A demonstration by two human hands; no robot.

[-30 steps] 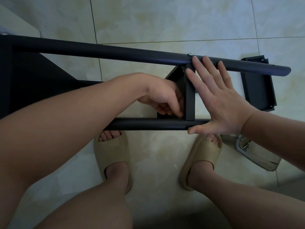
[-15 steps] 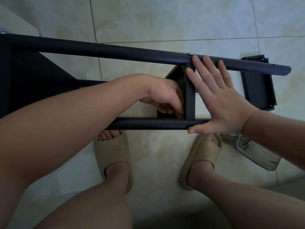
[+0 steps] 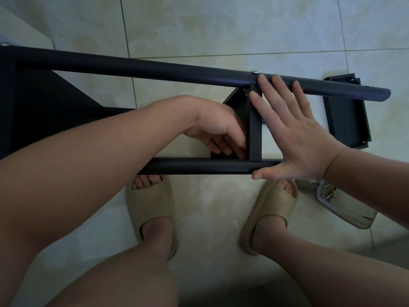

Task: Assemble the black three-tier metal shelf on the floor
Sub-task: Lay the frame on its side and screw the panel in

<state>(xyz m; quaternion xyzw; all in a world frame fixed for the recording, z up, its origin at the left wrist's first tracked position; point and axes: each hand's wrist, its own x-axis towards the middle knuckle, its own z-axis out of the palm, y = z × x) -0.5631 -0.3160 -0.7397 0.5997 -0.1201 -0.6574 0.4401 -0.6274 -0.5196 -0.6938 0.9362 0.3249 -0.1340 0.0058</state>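
Fingers (image 3: 276,96) of the right hand (image 3: 296,138) lie straight, bracing the middle tier (image 3: 255,129) between far pole (image 3: 155,68) and near pole (image 3: 199,166). The left hand (image 3: 217,134) curls behind it, grip unclear. Likely fastening this tier; next, align the near joint.

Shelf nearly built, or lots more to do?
About halfway. Done: the left tier sits between the far pole and near pole; a screw shows on the far pole at the middle tier. In hand: the right hand presses flat on it; fingers of the left hand curl behind it. Left: the third tray lies loose on the floor.
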